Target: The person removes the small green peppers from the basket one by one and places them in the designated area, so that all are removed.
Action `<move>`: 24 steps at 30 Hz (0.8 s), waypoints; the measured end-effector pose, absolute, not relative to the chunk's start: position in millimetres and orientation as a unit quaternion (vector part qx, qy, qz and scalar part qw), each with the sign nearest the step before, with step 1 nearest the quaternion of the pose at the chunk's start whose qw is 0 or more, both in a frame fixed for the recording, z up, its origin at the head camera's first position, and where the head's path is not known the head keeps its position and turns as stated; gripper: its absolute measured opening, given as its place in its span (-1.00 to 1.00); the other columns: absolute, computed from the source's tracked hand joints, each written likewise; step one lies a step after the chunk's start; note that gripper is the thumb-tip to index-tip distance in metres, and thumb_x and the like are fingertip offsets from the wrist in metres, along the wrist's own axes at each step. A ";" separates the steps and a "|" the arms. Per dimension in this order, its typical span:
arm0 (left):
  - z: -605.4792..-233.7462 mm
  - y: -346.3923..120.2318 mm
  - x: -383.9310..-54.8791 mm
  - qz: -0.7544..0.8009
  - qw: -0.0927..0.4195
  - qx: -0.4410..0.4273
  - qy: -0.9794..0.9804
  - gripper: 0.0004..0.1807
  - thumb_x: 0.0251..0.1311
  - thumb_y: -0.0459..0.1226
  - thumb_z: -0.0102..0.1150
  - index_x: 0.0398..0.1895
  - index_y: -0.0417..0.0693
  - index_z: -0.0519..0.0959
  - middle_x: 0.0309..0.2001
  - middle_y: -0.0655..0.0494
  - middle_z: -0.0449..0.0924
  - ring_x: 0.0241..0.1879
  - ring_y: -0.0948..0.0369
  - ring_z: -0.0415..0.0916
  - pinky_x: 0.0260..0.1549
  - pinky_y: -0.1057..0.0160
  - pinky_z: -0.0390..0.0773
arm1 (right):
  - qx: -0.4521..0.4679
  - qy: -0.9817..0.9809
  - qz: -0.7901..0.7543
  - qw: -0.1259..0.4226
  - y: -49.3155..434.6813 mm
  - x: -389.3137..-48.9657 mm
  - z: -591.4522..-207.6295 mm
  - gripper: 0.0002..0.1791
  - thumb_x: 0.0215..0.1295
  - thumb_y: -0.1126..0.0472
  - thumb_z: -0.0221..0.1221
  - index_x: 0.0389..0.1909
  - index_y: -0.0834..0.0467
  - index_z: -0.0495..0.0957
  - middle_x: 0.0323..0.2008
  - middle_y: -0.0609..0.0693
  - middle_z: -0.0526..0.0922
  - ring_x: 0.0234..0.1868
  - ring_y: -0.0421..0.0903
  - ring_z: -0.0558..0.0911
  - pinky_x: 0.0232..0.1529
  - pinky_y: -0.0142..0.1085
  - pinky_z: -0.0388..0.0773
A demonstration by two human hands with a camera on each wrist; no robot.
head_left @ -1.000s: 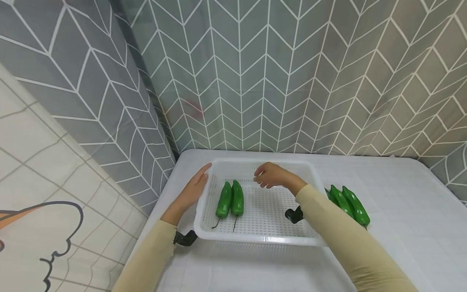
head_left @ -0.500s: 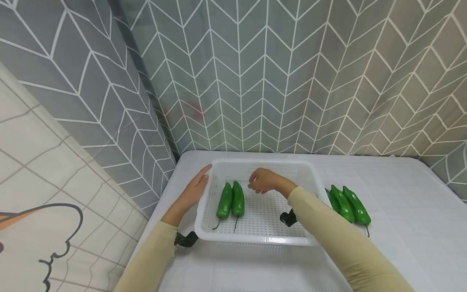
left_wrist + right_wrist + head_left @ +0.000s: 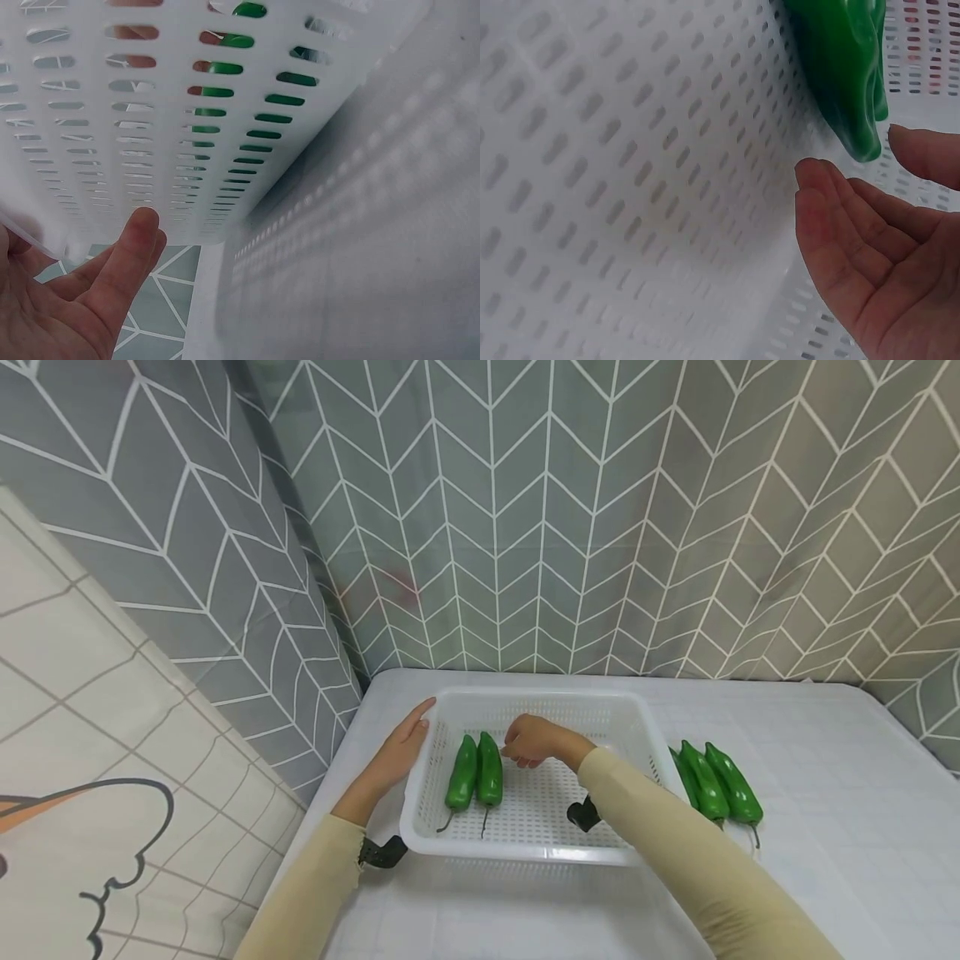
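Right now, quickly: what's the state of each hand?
Left hand: open, touching the white perforated plastic basket at its left side.
Right hand: open, holding nothing, beside a long glossy green pepper in the basket.

Patterned curtain (image 3: pixel 570 527) behind white table (image 3: pixel 847 777)

No readable text or labels.

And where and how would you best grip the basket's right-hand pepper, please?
I'd likely pinch the right-hand pepper mid-body, from its right: its left side lies close beside the other pepper, while its right faces bare basket floor.
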State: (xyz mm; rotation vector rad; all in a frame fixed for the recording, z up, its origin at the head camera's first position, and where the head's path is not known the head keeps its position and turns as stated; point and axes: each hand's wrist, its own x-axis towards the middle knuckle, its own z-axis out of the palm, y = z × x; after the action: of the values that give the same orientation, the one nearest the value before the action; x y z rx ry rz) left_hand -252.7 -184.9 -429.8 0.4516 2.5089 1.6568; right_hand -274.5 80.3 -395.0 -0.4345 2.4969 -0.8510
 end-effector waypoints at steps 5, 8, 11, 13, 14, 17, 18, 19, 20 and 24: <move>-429.0 -185.4 -254.4 0.541 0.042 0.151 0.826 -0.44 0.66 -0.17 -0.39 0.64 0.00 0.02 0.52 -0.15 0.20 0.46 -0.11 0.21 0.41 -0.16 0.20 | -0.157 0.907 -0.310 0.239 72.4 -273.6 -392.2 -0.71 0.40 0.27 0.20 -0.04 0.43 0.63 -0.33 0.15 0.71 -0.27 0.02 0.74 -0.26 -0.21 0.73; -428.5 -185.2 -254.6 0.541 0.043 0.154 0.826 -0.44 0.66 -0.18 -0.40 0.64 0.00 0.01 0.51 -0.16 0.21 0.44 -0.12 0.26 0.38 -0.14 0.26 | -0.155 0.906 -0.309 0.244 67.5 -272.7 -392.7 -0.75 0.39 0.28 0.20 -0.10 0.42 0.65 -0.35 0.15 0.71 -0.28 0.02 0.73 -0.27 -0.22 0.73; -428.4 -184.8 -254.4 0.539 0.046 0.154 0.827 -0.44 0.66 -0.17 -0.41 0.65 0.01 0.00 0.51 -0.14 0.22 0.43 -0.10 0.28 0.37 -0.11 0.29 | -0.153 0.908 -0.303 0.246 62.7 -271.9 -394.5 -0.77 0.40 0.28 0.20 -0.15 0.41 0.66 -0.40 0.13 0.70 -0.33 -0.02 0.72 -0.31 -0.24 0.73; -428.4 -184.5 -254.1 0.540 0.049 0.154 0.826 -0.44 0.66 -0.17 -0.42 0.65 0.03 0.00 0.51 -0.14 0.22 0.42 -0.10 0.29 0.36 -0.11 0.31 | -0.152 0.911 -0.296 0.242 59.8 -271.7 -396.1 -0.78 0.41 0.28 0.20 -0.17 0.40 0.66 -0.43 0.11 0.69 -0.38 -0.03 0.71 -0.34 -0.25 0.72; -428.6 -184.4 -254.1 0.541 0.050 0.153 0.826 -0.44 0.66 -0.17 -0.41 0.65 0.04 0.01 0.51 -0.13 0.23 0.42 -0.09 0.29 0.36 -0.10 0.31 | -0.149 0.912 -0.296 0.241 58.5 -271.5 -396.6 -0.78 0.41 0.29 0.19 -0.17 0.41 0.66 -0.44 0.11 0.69 -0.38 -0.03 0.72 -0.35 -0.25 0.72; -429.5 -184.4 -254.6 0.544 0.052 0.153 0.824 -0.44 0.65 -0.17 -0.40 0.65 0.05 0.01 0.50 -0.12 0.24 0.41 -0.09 0.31 0.36 -0.10 0.31 | -0.141 0.912 -0.302 0.240 55.2 -271.5 -398.8 -0.79 0.41 0.31 0.19 -0.15 0.42 0.64 -0.44 0.12 0.69 -0.39 -0.01 0.72 -0.35 -0.25 0.72; -429.9 -184.6 -254.7 0.544 0.052 0.154 0.823 -0.44 0.65 -0.17 -0.40 0.65 0.05 0.01 0.50 -0.12 0.24 0.40 -0.09 0.32 0.35 -0.10 0.32 | -0.139 0.911 -0.304 0.241 54.3 -271.6 -399.6 -0.79 0.41 0.32 0.19 -0.14 0.43 0.64 -0.44 0.13 0.69 -0.38 -0.01 0.72 -0.35 -0.25 0.72; -430.5 -184.8 -254.9 0.545 0.052 0.156 0.822 -0.44 0.65 -0.17 -0.41 0.65 0.04 0.01 0.50 -0.13 0.24 0.40 -0.10 0.32 0.35 -0.10 0.33 | -0.135 0.910 -0.308 0.243 53.5 -271.6 -400.2 -0.79 0.42 0.33 0.19 -0.12 0.44 0.63 -0.43 0.13 0.68 -0.38 0.00 0.73 -0.34 -0.25 0.73; -431.0 -185.0 -255.1 0.545 0.052 0.157 0.822 -0.44 0.66 -0.17 -0.41 0.65 0.04 0.01 0.50 -0.13 0.24 0.39 -0.10 0.33 0.34 -0.10 0.35 | -0.133 0.909 -0.310 0.244 52.9 -271.7 -400.9 -0.79 0.42 0.34 0.18 -0.11 0.44 0.62 -0.43 0.13 0.68 -0.38 0.00 0.72 -0.34 -0.26 0.73; -432.1 -185.3 -254.8 0.545 0.049 0.154 0.823 -0.44 0.66 -0.16 -0.40 0.65 0.05 0.01 0.50 -0.12 0.24 0.39 -0.10 0.34 0.31 -0.09 0.38 | -0.131 0.910 -0.309 0.244 51.6 -272.2 -402.5 -0.80 0.42 0.36 0.18 -0.09 0.44 0.62 -0.45 0.11 0.66 -0.41 -0.02 0.71 -0.38 -0.28 0.72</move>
State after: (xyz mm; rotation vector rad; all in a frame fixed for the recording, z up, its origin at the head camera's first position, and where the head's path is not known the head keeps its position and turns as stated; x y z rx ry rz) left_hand -254.8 -185.3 -432.1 0.4706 2.5068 1.6603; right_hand -272.2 51.6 -402.5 -0.3580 2.4846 -0.8448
